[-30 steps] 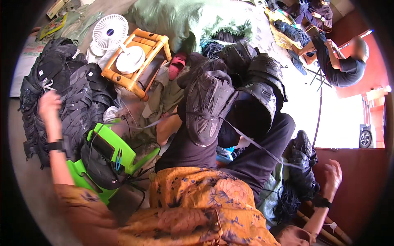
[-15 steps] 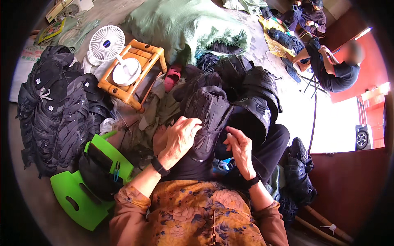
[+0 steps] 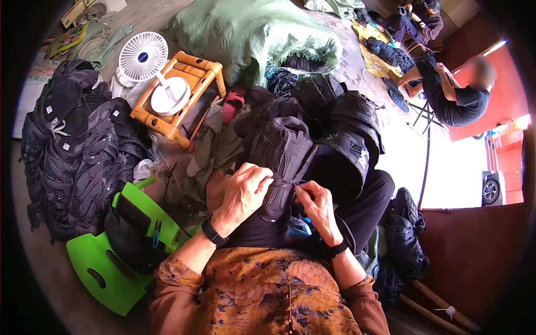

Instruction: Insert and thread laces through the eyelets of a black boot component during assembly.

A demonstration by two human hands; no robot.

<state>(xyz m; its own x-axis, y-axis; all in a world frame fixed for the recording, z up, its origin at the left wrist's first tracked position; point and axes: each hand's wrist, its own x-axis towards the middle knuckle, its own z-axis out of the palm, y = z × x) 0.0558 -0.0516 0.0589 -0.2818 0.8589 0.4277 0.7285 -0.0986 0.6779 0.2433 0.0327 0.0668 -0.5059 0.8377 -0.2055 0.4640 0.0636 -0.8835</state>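
A black mesh shoe upper [image 3: 283,148] lies lengthwise over my lap. My left hand [image 3: 241,192] is closed at its left edge, thumb and fingers pinched together. At the opposite edge my right hand [image 3: 318,207] is also closed in a pinch, close against the upper. A thin dark line crosses the upper between both hands; whether it is a cord I cannot tell. What the fingertips hold is too small to make out. More black shoe uppers [image 3: 354,120] lie stacked just beyond and to the right.
Bundled black uppers [image 3: 84,145] are heaped at left. Near them stand a bamboo stool [image 3: 184,139] bearing a white fan [image 3: 143,56], and a green plastic seat [image 3: 106,273] with blue-handled snips [image 3: 157,234]. A pale green sheet [image 3: 223,39] covers a mound ahead. A seated person [image 3: 463,100] works at right.
My right hand has moved left and closed its fingers near the upper's right edge. My left hand stays at the left edge, nearly still.
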